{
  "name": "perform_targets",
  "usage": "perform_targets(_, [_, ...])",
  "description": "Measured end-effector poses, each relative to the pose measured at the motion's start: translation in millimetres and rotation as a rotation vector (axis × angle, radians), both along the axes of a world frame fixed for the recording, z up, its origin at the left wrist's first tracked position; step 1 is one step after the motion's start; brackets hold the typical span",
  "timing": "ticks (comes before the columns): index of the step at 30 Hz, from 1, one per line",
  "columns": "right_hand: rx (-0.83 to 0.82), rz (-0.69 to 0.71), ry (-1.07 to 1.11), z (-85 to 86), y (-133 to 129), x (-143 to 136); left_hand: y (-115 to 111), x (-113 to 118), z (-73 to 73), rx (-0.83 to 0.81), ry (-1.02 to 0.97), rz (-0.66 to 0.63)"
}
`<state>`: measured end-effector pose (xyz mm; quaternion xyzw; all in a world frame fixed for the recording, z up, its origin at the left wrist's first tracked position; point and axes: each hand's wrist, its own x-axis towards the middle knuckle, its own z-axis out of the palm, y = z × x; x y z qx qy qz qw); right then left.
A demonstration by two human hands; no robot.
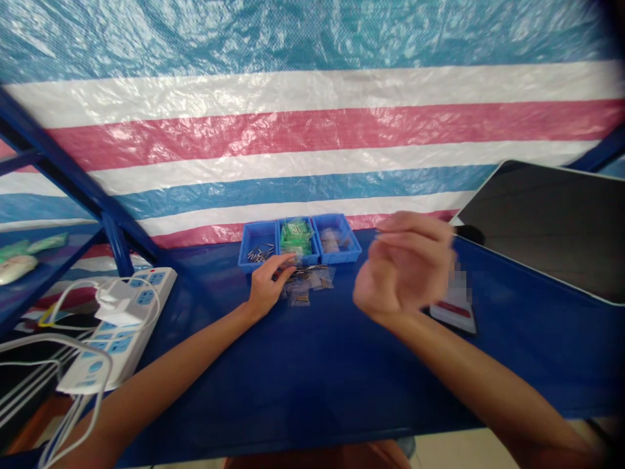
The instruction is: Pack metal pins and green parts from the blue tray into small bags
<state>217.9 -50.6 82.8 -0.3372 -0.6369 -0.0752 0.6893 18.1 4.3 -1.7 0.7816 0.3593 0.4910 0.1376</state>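
Observation:
My left hand [267,285] is at the front of the blue bins, thumb and fingers closed on what looks like a small clear plastic bag. Beside its fingertips lie several small clear bags [299,298] with thin metal pieces in them, and dark slender metal pieces [312,270]. My right hand [407,264] is raised above the table on the right, blurred, with its fingers curled in; whatever they hold, if anything, cannot be made out. The left bin [258,231] holds loose metal pins [260,253], the middle one green packets [296,234], the right one clear bags [332,240].
A white power strip [151,296] with plugs and white cables is at the left. A phone-like slab [454,316] lies partly behind my right forearm. A dark-screened panel [547,221] stands at the right. Behind the blue table [303,378] hangs a striped sheet [303,130].

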Motion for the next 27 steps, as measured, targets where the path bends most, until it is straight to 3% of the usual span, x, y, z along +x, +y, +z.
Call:
perform_targets(3, [-0.020,-0.046,0.096,-15.9,22,-10,0,0,-0.1,0.000,0.001,0.014])
perform_targets(6, [-0.167,0.004,0.055,-42.0,38,-20,0,0,0.6,0.000,-0.004,0.018])
perform_targets(11, [-0.314,0.116,-0.043,-72.7,36,-25,-1,-1,1.0,0.010,-0.031,0.018])
perform_targets(17, [-0.432,0.143,-0.130,-82.0,32,-24,-2,-3,-1.5,0.002,-0.063,0.036])
perform_targets(27, [-0.473,0.264,-0.281,-91.3,29,-25,-1,-6,-2.7,0.148,-0.066,0.084])
